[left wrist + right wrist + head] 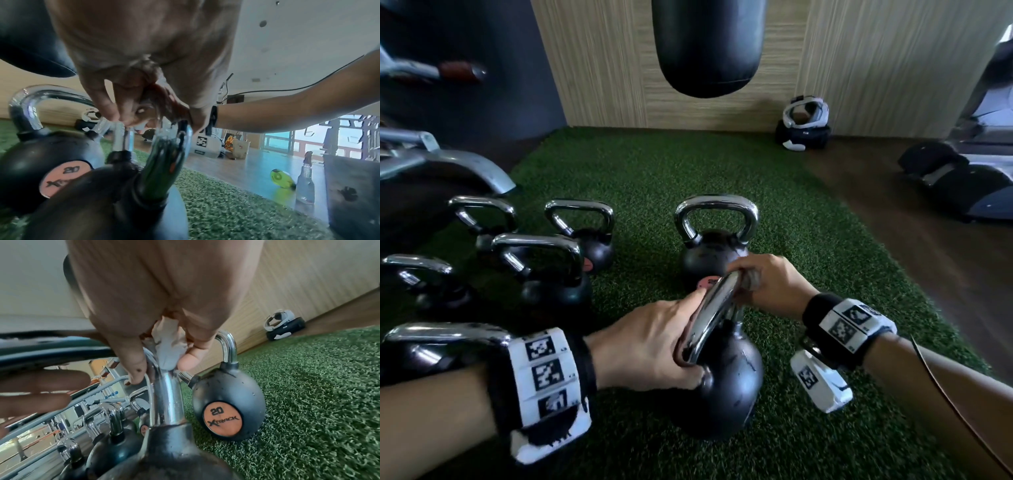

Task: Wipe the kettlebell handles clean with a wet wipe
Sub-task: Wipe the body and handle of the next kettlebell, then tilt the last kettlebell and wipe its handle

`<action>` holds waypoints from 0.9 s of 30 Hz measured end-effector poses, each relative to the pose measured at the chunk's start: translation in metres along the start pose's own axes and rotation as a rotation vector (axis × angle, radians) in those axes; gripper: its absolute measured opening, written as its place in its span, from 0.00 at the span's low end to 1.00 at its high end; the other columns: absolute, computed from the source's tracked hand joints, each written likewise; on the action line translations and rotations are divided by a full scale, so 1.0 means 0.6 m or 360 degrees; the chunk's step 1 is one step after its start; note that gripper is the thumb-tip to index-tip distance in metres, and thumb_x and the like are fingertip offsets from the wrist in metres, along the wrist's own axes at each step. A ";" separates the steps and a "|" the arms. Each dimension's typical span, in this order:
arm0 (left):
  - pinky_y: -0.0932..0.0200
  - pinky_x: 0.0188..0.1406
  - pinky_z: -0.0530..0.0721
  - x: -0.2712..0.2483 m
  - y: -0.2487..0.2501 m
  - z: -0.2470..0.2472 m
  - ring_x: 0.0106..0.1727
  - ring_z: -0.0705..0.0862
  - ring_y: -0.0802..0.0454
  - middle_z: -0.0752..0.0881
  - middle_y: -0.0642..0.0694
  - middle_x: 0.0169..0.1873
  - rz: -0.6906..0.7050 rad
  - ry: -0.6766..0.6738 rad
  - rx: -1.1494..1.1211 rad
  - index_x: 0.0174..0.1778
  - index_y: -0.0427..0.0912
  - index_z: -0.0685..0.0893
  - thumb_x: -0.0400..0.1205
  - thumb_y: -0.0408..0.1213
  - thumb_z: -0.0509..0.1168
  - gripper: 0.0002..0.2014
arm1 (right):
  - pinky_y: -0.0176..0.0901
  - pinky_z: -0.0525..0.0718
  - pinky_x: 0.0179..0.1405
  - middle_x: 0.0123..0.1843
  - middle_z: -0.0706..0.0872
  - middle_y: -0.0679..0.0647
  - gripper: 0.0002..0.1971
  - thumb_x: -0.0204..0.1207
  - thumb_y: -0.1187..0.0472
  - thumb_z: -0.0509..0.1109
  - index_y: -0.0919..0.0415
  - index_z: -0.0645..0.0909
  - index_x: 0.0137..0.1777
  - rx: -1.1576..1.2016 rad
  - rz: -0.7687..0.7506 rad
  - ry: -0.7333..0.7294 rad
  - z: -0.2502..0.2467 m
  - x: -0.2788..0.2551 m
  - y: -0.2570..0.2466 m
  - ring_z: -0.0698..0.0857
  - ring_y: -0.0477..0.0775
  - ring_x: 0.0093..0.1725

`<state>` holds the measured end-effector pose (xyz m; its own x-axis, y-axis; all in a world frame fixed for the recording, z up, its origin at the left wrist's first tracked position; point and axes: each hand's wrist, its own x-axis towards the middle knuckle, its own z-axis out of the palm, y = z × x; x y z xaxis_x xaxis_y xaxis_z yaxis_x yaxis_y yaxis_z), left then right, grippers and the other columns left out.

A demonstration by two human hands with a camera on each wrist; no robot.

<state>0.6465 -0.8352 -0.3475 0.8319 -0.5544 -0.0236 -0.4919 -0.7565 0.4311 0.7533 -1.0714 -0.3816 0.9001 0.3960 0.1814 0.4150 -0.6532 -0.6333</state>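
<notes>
Kettlebells (571,236) crowding left of hand (650,346)

The left hand (650,342) reaches in from the lower left, fingers curled in a grip round the handle (714,315). The right hand (770,284) comes from the right, fingers pinching the wipe (167,350) against it. Both wrists wear marker bands.

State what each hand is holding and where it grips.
Left hand grips the near black kettlebell's chrome handle on its left side. Right hand pinches a crumpled white wet wipe against the handle's top right bend.
</notes>
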 end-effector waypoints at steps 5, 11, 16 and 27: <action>0.52 0.68 0.83 0.044 -0.039 -0.069 0.69 0.84 0.53 0.82 0.57 0.72 0.0294 -0.0352 0.0452 0.87 0.65 0.45 0.74 0.70 0.71 0.53 | 0.42 0.85 0.45 0.45 0.88 0.44 0.15 0.67 0.54 0.86 0.47 0.90 0.53 -0.0247 -0.0104 0.0240 -0.017 -0.079 0.006 0.84 0.44 0.41; 0.51 0.69 0.82 0.057 -0.082 -0.089 0.72 0.83 0.55 0.80 0.60 0.76 0.0370 -0.0293 0.0590 0.85 0.74 0.47 0.79 0.69 0.69 0.45 | 0.37 0.80 0.35 0.40 0.84 0.40 0.11 0.68 0.50 0.83 0.52 0.86 0.43 -0.0329 -0.0081 0.0351 -0.011 -0.153 -0.014 0.82 0.41 0.38; 0.51 0.65 0.85 0.039 -0.087 -0.069 0.68 0.85 0.57 0.85 0.58 0.71 0.0390 -0.0061 0.0488 0.84 0.68 0.58 0.80 0.66 0.69 0.39 | 0.37 0.81 0.34 0.39 0.83 0.40 0.18 0.68 0.36 0.76 0.51 0.87 0.43 -0.0213 -0.0080 0.0285 -0.020 -0.162 -0.033 0.81 0.40 0.37; 0.62 0.48 0.85 0.106 -0.097 -0.098 0.45 0.90 0.63 0.92 0.63 0.42 0.0239 -0.0274 -0.0164 0.61 0.64 0.90 0.81 0.71 0.58 0.24 | 0.34 0.88 0.56 0.59 0.90 0.33 0.27 0.67 0.54 0.88 0.36 0.87 0.64 0.0230 0.0125 -0.0268 -0.083 -0.130 0.011 0.91 0.38 0.56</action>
<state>0.7429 -0.8063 -0.3211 0.6911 -0.7156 -0.1018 -0.5705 -0.6265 0.5311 0.6921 -1.1387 -0.3623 0.8890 0.4579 0.0070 0.3107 -0.5918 -0.7438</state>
